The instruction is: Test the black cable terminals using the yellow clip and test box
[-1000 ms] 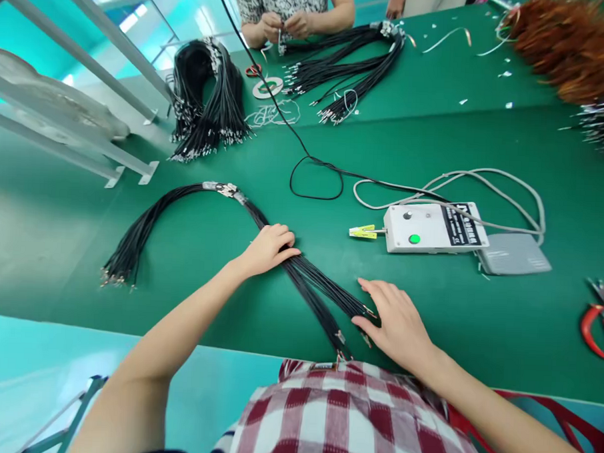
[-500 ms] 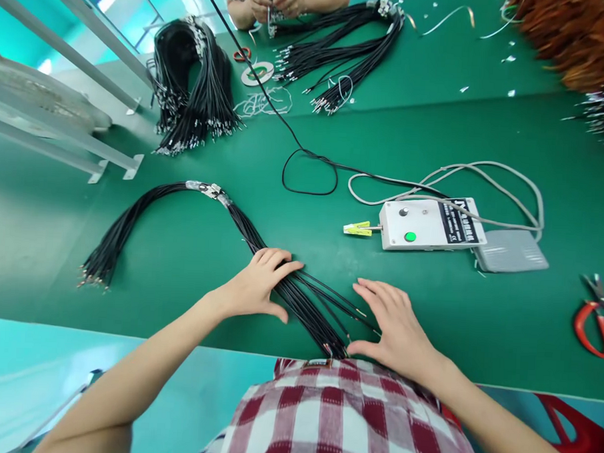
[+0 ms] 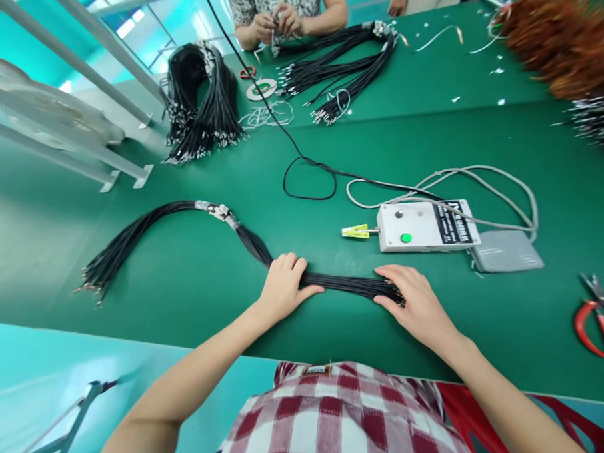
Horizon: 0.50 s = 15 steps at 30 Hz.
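Note:
A bundle of thin black cables [image 3: 342, 284] lies curved on the green table, its white connectors [image 3: 222, 213] at the top of the bend. My left hand [image 3: 285, 287] is closed around the bundle's right-hand half. At the right end, my right hand [image 3: 413, 301] cups the cable tips between thumb and fingers, covering part of them. Between both hands the cables run straight and close together. The other end of the bundle fans out at the left with bare coppery tips.
Beyond my right hand sit a white control box [image 3: 425, 226] with a yellow clip, a grey pedal [image 3: 508, 252] and red-handled cutters [image 3: 598, 313]. A stack of black cables [image 3: 202, 102] stands near metal rails. Across the table, a person's hands [image 3: 275, 25] work beside another bundle [image 3: 339, 68].
The loose cables, spread toward the table's front edge before, are now gathered straight and point right. My left hand has moved right and closed on them; my right hand now encloses their ends.

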Motion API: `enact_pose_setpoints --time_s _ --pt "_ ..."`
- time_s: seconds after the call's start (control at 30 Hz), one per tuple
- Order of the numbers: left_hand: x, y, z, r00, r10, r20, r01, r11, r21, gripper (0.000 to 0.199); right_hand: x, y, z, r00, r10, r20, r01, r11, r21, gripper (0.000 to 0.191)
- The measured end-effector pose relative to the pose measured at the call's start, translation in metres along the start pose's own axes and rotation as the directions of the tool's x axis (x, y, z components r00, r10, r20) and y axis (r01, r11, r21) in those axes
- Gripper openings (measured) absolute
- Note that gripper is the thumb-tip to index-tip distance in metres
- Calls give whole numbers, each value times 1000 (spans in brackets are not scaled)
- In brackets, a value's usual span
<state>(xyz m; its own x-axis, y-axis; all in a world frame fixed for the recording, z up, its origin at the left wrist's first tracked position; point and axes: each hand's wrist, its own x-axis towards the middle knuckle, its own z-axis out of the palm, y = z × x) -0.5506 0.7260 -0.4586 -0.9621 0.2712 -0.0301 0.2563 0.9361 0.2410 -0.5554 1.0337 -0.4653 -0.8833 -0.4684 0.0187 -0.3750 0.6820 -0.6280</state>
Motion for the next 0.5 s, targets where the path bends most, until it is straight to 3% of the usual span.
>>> enact_pose_setpoints --time_s 0.07,0.17,0.27,0.37,0.5 --pt "-14 -5 -9 998 8 69 -1 994 -105 53 -6 -3 2 1000 -15 17 15 1000 17 42" --pt "-19 -21 -27 981 78 175 -11 934 -357 33 -10 -10 5 995 -52 79 48 997 59 47" --pt "-14 -37 -39 980 4 201 106 841 -531 25 -12 -11 1 988 -71 133 56 992 115 55" --pt "-10 -46 -41 984 -94 153 162 833 -528 21 -14 -6 -2 995 -10 102 -10 981 192 56" --pt "-9 -34 -39 993 -1 115 39 942 -333 22 -11 -5 7 989 151 4 -143 929 342 35"
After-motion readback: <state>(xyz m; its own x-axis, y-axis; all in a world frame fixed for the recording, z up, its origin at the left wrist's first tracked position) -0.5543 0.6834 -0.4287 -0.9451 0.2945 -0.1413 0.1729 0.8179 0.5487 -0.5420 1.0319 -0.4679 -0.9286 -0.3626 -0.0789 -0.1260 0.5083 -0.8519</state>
